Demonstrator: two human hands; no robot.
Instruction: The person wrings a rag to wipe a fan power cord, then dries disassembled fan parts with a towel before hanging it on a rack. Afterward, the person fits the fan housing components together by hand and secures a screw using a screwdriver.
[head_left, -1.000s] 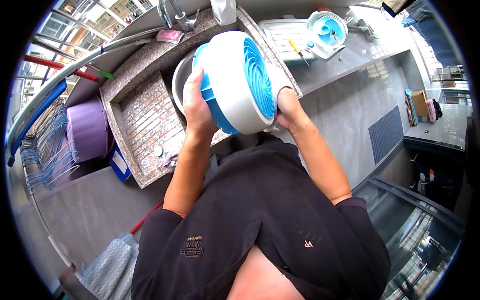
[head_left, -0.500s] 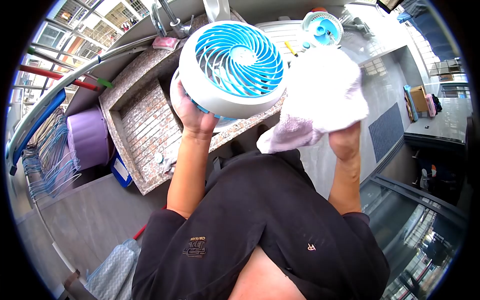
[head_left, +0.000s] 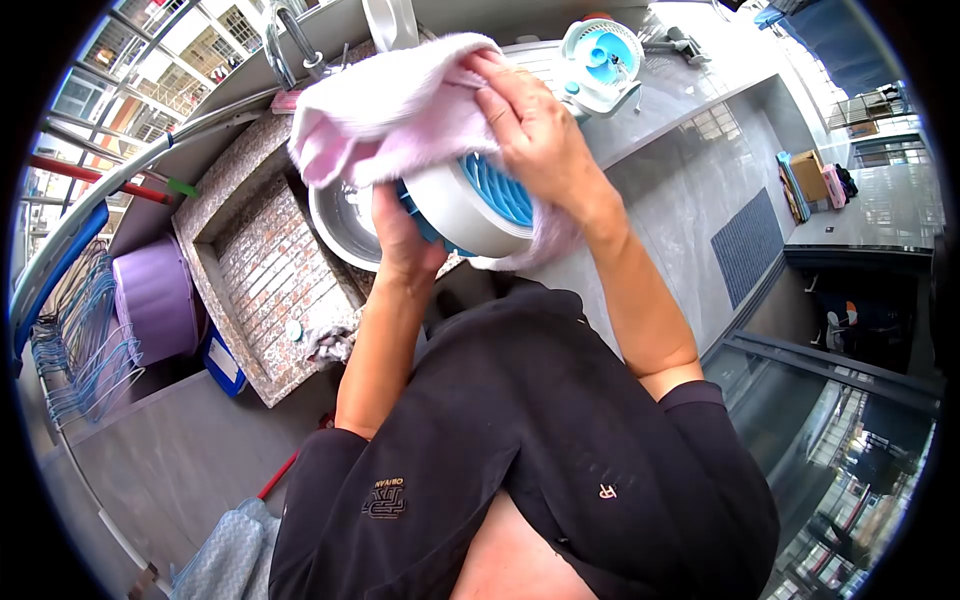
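My left hand (head_left: 403,235) grips the lower left side of a round fan cover (head_left: 455,208), white-rimmed with blue swirling slats. A pale pink towel (head_left: 390,105) drapes over the cover's upper part and hides most of the slats. With fingers bent over it, my right hand (head_left: 530,125) presses the towel onto the cover. Below and left of the cover, a white basin (head_left: 345,225) shows in part. On the counter behind stands the fan body (head_left: 605,58) with its blue blades exposed.
A speckled stone sink with a ribbed washboard (head_left: 270,250) lies to the left, a faucet (head_left: 295,45) behind it. A purple bucket (head_left: 158,290) and blue hangers (head_left: 85,335) are farther left. A glass-topped surface (head_left: 800,440) is at right.
My right hand has swung the towel leftward from beside the cover onto its top. The cover has dropped slightly and tilted, uncovering more of the basin.
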